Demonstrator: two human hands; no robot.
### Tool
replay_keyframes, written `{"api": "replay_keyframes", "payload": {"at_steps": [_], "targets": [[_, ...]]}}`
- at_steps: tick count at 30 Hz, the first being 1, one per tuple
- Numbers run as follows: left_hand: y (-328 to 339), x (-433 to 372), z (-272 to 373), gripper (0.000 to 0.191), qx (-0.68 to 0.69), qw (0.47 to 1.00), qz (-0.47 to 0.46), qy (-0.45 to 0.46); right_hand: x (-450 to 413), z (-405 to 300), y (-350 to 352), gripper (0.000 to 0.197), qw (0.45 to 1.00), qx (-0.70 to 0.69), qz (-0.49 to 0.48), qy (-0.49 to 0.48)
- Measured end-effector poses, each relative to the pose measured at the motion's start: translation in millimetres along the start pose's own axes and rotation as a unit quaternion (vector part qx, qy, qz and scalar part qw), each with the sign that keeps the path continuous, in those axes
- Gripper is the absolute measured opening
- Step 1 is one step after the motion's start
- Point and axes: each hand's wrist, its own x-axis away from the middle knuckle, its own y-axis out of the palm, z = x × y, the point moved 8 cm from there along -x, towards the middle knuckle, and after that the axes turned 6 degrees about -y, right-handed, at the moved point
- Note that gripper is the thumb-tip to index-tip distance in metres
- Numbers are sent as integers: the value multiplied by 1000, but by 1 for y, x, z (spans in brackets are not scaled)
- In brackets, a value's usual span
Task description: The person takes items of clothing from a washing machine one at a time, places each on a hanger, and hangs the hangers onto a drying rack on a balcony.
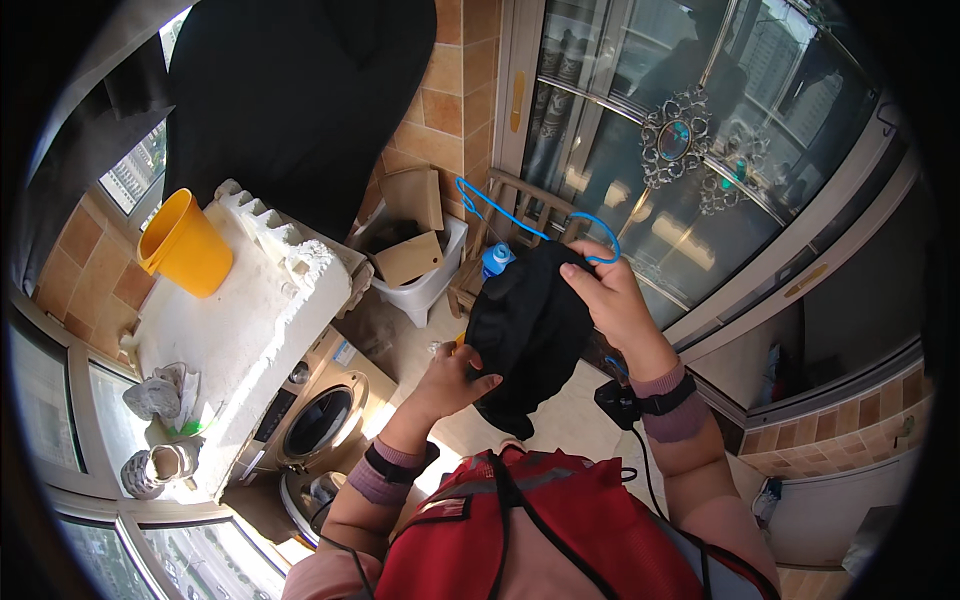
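Observation:
A black cloth garment (525, 337) hangs in front of me, bunched in folds. A blue hanger (510, 214) sticks out above it, with one curved end beside my right fingers and the middle behind the cloth. My right hand (615, 300) pinches the garment's upper edge, thumb on the near side; whether it also grips the hanger is hidden. At the garment's left side, my left hand (454, 386) touches the cloth with its thumb stretched out. Some of its fingers are bent, and I cannot tell if they grip.
To the left, a white slab (247, 315) over a washing machine (322, 412) carries a yellow bucket (187, 244) and shoes (169, 465). Beyond the garment are a white tub (420, 300) holding cardboard, a blue bottle (496, 259) and a wooden chair (525, 195). Glass sliding doors (637, 150) stand at right.

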Motion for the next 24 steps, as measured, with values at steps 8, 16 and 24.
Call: {"api": "replay_keyframes", "payload": {"at_steps": [8, 16, 24], "targets": [[-8, -36, 111, 49, 47, 997, -14, 52, 18, -32, -9, 19, 998, 1, 29, -64], [-64, -48, 144, 23, 506, 849, -142, -59, 31, -33, -67, 12, 981, 156, 65, -94], [-81, -79, 126, 29, 250, 968, 3, 1, 73, -41, -98, 22, 987, 64, 142, -35]]}}
